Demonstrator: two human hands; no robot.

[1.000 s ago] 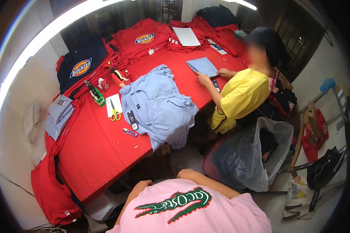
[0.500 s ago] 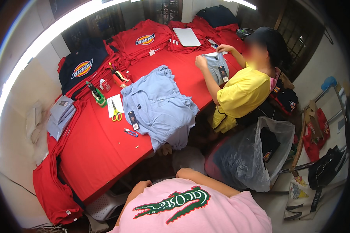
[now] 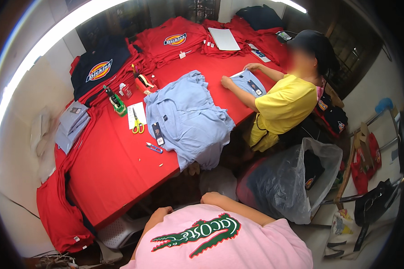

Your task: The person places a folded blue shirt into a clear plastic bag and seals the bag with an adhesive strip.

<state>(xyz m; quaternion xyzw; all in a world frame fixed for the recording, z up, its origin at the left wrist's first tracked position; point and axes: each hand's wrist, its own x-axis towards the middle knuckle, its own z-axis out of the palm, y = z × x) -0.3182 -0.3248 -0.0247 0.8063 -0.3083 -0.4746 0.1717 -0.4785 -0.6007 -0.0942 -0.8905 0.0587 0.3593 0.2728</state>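
Note:
Both my hands rest low, close to my body and in front of the pink shirt I wear, away from the table. Of my left hand [image 3: 162, 211] only the back shows past the shirt, its fingers hidden. My right hand [image 3: 210, 197] lies just below a translucent bag, with its fingers also out of sight. Nearest ahead of them, a rumpled light blue shirt [image 3: 188, 116] with a dark hang tag [image 3: 158, 133] spreads over the red-covered table [image 3: 116, 179]. Across from me, a person in yellow [image 3: 286, 101] grips a folded light blue shirt [image 3: 247, 83] with two hands.
Thread snips [image 3: 154, 148], yellow-handled scissors [image 3: 138, 126] and a green tape dispenser [image 3: 116, 106] lie left of the shirt. Folded blue shirts [image 3: 72, 123] sit at the left edge. Red shirts [image 3: 173, 40] line the back. A large plastic bag [image 3: 283, 184] stands right.
The person in yellow has lowered the folded shirt toward the table and tilted it flatter. The view has shifted slightly; my hands stay about where they were.

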